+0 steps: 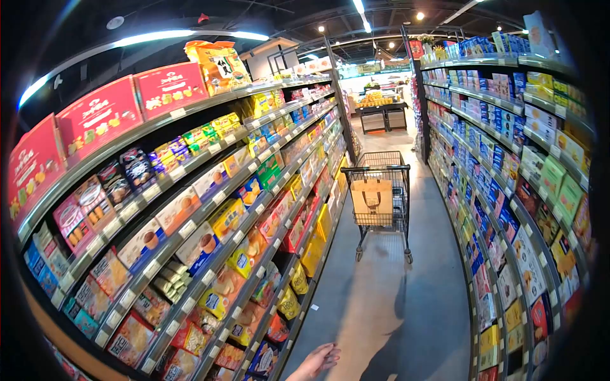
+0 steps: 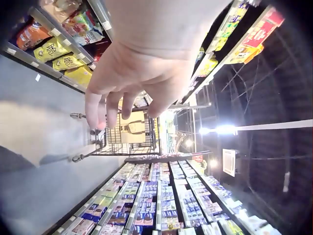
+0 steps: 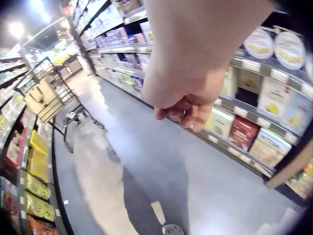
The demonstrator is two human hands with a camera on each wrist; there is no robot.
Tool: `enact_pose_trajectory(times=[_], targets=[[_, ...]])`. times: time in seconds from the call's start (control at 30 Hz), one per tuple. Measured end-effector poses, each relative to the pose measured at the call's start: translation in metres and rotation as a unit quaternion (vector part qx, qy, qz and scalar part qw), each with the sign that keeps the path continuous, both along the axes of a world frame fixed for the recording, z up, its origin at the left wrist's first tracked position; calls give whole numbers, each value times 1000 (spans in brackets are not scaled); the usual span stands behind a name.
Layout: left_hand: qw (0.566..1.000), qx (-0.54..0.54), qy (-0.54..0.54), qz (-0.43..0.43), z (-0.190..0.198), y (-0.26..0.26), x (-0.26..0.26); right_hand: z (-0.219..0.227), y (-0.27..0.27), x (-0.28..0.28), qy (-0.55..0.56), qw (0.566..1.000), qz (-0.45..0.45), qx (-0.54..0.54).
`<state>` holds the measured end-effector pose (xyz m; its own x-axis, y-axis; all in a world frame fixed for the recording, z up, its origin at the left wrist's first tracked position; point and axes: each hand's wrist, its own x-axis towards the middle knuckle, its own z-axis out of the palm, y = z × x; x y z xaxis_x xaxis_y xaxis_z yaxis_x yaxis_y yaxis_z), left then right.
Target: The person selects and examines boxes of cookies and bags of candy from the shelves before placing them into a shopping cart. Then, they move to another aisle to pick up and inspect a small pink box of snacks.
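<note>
My left hand [image 1: 319, 362] reaches into the bottom of the head view, with nothing in it. Seen from its wrist, the left hand [image 2: 139, 73] has loosely bent, spread fingers and overlaps the distant cart. My right hand [image 3: 188, 95] hangs with loosely curled fingers, holding nothing, and lies outside the head view. Ahead in the aisle stands a black wire shopping cart [image 1: 401, 219], its handle toward me and apart from both hands. A brown bag [image 1: 363, 214] with dark handles hangs on the cart's near side.
Tall shelves of packaged snacks [image 1: 232, 219] line the left side, with red boxes [image 1: 100, 119] on top. More packed shelves [image 1: 502, 159] run along the right. Between them the grey floor [image 1: 432, 298] leads past the cart to a display table [image 1: 383, 117].
</note>
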<state>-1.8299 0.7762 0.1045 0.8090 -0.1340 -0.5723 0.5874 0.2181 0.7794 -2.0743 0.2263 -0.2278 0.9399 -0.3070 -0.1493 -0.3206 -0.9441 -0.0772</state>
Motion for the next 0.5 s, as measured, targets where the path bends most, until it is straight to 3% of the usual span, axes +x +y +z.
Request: enact_pose_trajectory(times=[0.03,0.07,0.1,0.17,0.23,0.27,0.3,0.43,0.5], targets=[[1000,7,-12,2,3,-10,26,36,-3,50,2,1000,2,-2],[1000,11,-23,4,3,-20,51,61,-8,95,2,980,-42,195],[999,10,-17,36,1,-28,75,75,-16,136,5,981,-43,189],[999,29,12,-40,-33,-28,139,70,-33,232,9,963,-54,264],[999,33,27,-16,-57,-37,198,80,-45,297,15,951,-71,300],[999,34,24,-12,-64,-44,233,96,-45,329,-33,945,-104,307],[999,35,22,-8,-69,-53,266,102,-48,351,-79,936,-136,314],[999,41,-17,-22,-42,-115,407,99,-100,409,-41,915,-183,356],[997,47,-43,-46,-25,-156,479,100,-131,441,-28,884,-255,392]])
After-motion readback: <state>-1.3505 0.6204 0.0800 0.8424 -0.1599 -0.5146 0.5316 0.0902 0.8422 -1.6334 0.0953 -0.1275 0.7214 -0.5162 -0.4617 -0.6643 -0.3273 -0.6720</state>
